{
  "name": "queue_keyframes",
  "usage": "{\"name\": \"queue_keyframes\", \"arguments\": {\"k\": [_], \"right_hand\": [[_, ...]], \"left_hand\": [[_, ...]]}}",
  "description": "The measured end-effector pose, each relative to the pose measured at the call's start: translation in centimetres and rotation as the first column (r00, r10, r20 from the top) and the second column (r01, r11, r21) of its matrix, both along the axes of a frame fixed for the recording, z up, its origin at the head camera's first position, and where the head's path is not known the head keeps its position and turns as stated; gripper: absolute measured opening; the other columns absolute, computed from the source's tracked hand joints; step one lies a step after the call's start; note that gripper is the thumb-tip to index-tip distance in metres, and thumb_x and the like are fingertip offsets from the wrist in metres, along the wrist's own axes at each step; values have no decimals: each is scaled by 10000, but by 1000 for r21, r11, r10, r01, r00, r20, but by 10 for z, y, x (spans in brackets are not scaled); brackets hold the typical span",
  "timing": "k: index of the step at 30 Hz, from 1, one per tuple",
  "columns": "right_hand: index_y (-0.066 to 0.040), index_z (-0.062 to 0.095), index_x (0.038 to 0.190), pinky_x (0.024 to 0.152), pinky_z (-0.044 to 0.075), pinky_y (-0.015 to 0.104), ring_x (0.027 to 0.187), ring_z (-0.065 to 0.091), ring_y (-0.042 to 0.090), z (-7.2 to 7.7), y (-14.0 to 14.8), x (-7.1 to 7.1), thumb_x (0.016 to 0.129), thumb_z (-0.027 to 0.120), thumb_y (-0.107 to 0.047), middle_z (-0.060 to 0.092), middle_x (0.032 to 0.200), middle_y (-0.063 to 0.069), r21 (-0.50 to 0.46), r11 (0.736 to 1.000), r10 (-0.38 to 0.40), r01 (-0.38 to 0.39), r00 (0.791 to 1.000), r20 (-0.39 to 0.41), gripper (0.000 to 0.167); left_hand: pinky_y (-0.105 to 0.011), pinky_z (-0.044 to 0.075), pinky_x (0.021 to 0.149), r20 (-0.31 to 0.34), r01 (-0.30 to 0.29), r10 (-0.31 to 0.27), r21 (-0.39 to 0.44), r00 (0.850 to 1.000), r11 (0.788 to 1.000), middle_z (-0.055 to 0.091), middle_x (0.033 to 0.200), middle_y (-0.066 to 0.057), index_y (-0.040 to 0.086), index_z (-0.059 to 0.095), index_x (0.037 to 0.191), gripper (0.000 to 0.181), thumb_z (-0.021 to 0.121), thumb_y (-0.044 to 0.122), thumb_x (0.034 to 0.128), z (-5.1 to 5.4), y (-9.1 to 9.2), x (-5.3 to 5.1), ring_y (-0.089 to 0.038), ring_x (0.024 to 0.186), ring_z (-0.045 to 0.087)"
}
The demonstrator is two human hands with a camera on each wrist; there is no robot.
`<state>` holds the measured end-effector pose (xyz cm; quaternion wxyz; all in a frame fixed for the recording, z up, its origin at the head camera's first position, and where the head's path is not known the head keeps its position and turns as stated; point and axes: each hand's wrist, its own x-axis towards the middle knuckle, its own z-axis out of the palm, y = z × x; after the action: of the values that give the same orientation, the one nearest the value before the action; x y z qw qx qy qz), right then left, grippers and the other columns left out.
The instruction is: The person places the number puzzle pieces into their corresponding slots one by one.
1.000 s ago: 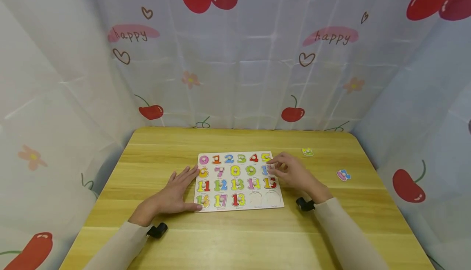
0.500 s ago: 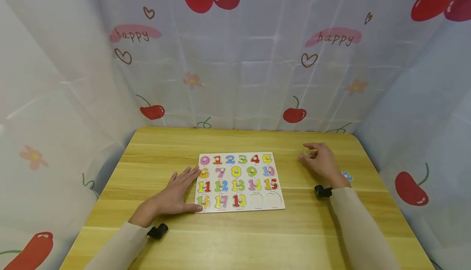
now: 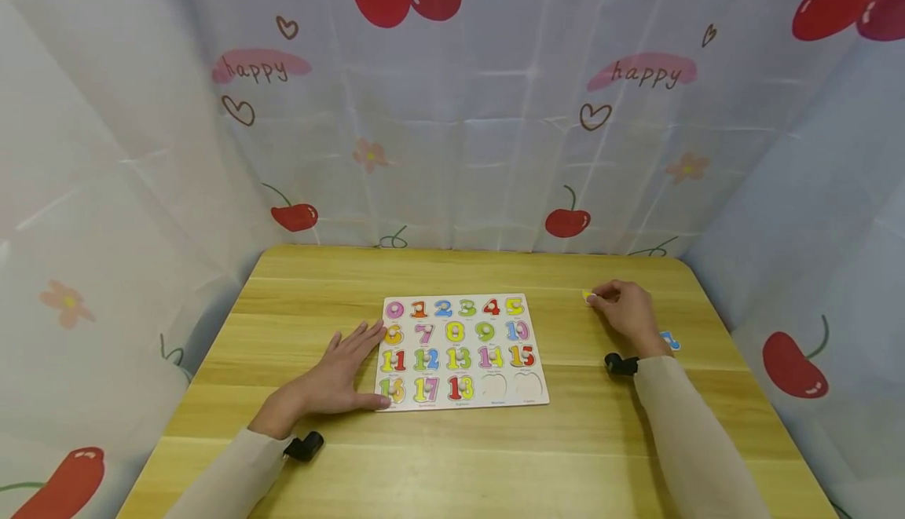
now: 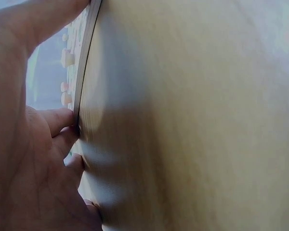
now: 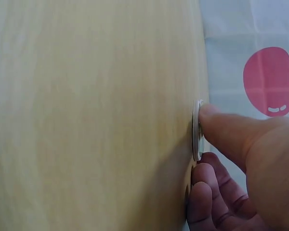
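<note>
My left hand (image 3: pixel 332 374) rests with spread fingers against the left edge of a wooden number puzzle board (image 3: pixel 511 388). Colourful knobbed number pieces fill most of its recesses; two bare recesses show at the lower right. Right of the board, my right hand (image 3: pixel 625 315) pinches a yellow puzzle piece (image 3: pixel 588 296) at the tabletop, mostly hidden by the fingers. In the right wrist view, the thumb lies on this flat piece (image 5: pixel 197 132) and the other fingers curl beside it. Behind the right wrist, a blue puzzle piece (image 3: pixel 670 341) is partly covered.
The wooden table (image 3: pixel 452 464) has rounded far corners. A white curtain (image 3: pixel 467 150) printed with cherries hangs behind it and at both sides. A small black camera (image 3: pixel 622 364) sits on the right wrist, and another black camera (image 3: pixel 305 447) on the left.
My right hand has left the piece at the board's right side, moved right and back, and taken hold of the yellow piece. The left hand has stayed at the board.
</note>
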<state>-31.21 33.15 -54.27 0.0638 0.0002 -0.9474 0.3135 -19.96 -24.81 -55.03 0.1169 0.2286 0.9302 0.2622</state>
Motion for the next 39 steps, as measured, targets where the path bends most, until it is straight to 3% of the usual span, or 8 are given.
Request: {"name": "queue_keyframes", "arguments": {"k": [4, 9, 21, 30, 35, 39], "right_hand": [[-3, 859, 1220, 836, 572, 388, 976, 751, 376, -3, 1, 0, 1110, 833, -248, 848, 1166, 242, -4, 1000, -25, 25, 1000, 16, 270], [-32, 870, 1182, 806, 558, 377, 924, 723, 333, -7, 5, -2, 1094, 845, -263, 848, 1106, 198, -33, 999, -28, 28, 1000, 14, 249], [-38, 869, 1233, 854, 558, 356, 998, 752, 351, -6, -3, 8, 1136, 799, -267, 844, 1220, 227, -8, 1000, -18, 18, 1000, 0, 258], [-51, 879, 1215, 991, 660, 576, 1106, 808, 410, 4, -26, 26, 1120, 822, -242, 818, 1271, 243, -22, 998, 61, -62, 997, -46, 221], [-78, 876, 1200, 993, 674, 585, 1116, 792, 387, 16, -49, 40, 1116, 829, -250, 792, 1271, 217, -27, 994, 104, -105, 994, -25, 198], [-104, 888, 1157, 964, 702, 563, 1079, 803, 343, 22, -68, 51, 1098, 849, -226, 809, 1227, 169, -20, 983, 183, -184, 983, -24, 141]], "left_hand": [[-856, 61, 1420, 4, 1, -1, -3, 1000, 1000, 215, 1975, -100, 119, 256, 1871, 1287, 913, 679, 917, -2, 0, 1, -481, 1834, 162], [-855, 61, 1421, 6, 0, 0, -4, 1000, 1000, 216, 1975, -99, 122, 255, 1872, 1289, 913, 681, 915, -3, 1, 1, -481, 1834, 163], [-854, 66, 1422, 0, 1, -1, -4, 1000, 1000, 220, 1973, -104, 112, 254, 1870, 1287, 909, 683, 921, -4, 0, 2, -478, 1834, 164], [-851, 70, 1424, -4, 3, -3, -4, 1000, 1000, 221, 1972, -114, 100, 261, 1867, 1280, 909, 675, 925, -1, 1, 2, -484, 1832, 169], [-849, 72, 1425, -15, 5, -5, -8, 1000, 1000, 219, 1973, -106, 110, 258, 1869, 1284, 899, 699, 925, -2, 0, 0, -476, 1835, 165], [-846, 60, 1427, -11, 5, -5, -4, 1000, 1000, 212, 1975, -104, 111, 256, 1870, 1288, 900, 701, 924, -2, 0, 0, -472, 1837, 156]]}}
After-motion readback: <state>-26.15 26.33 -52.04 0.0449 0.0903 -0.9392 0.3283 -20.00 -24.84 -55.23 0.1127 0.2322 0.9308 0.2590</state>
